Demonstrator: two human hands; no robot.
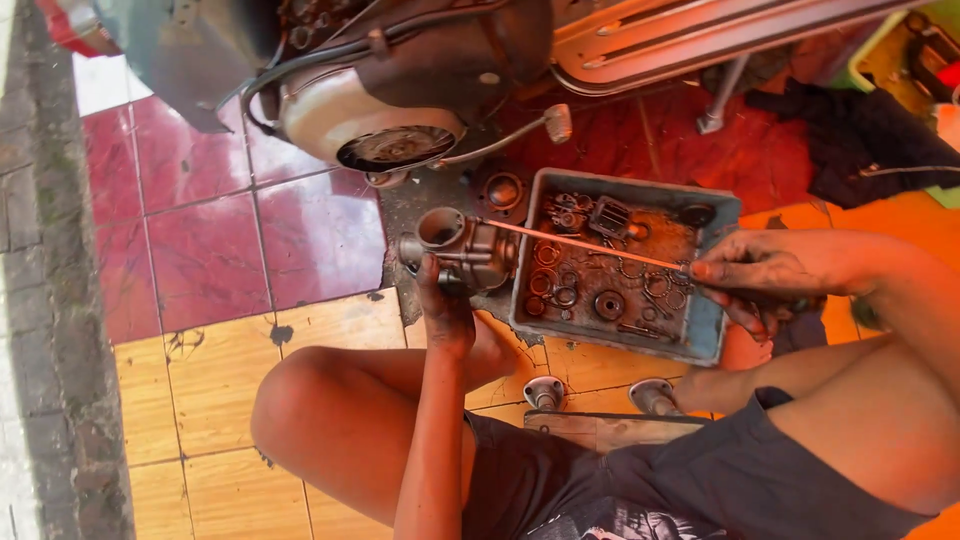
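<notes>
Person seen from above, lower half of frame. Dark grey shorts (700, 480), loose fabric, pale printed graphic at the bottom edge, centre. Legs bare from the hem down; one knee (300, 410) at lower left. Forearms bare, no sleeves visible. Left hand (445, 310) and right hand (770, 275) both smeared with dark grease. No gloves, watch or rings visible.
</notes>
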